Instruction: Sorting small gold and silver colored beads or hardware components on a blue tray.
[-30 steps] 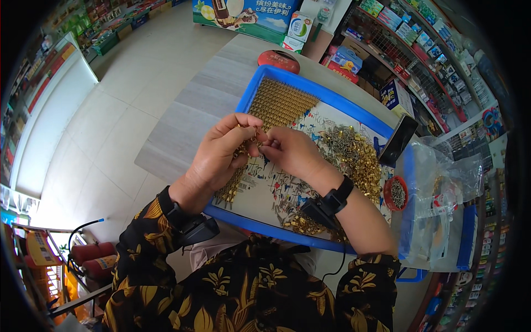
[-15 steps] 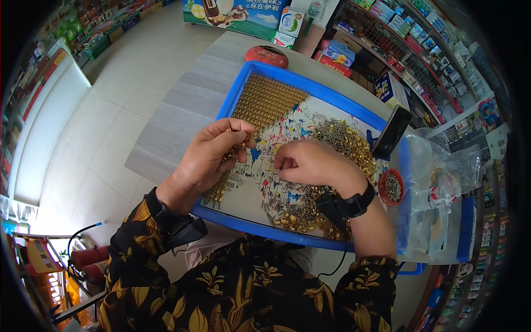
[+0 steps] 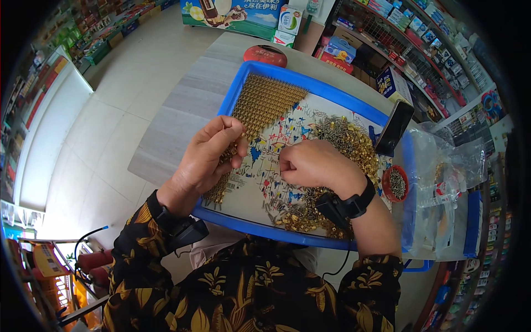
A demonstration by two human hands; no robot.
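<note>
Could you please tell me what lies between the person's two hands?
Between the left hand and right hand, the head view shows a patterned white surface.

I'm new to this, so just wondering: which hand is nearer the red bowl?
Right. The right hand is left of the red bowl, not touching it; the left hand is much farther left.

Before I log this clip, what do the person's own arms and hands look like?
The left hand and right hand are ungloved. The left sleeve and right sleeve are black with a golden-yellow leaf print; the left reaches near the wrist, the right ends farther up the forearm. Each wrist has a black band with a boxy black device; a thin black cable shows below the right one.
</note>
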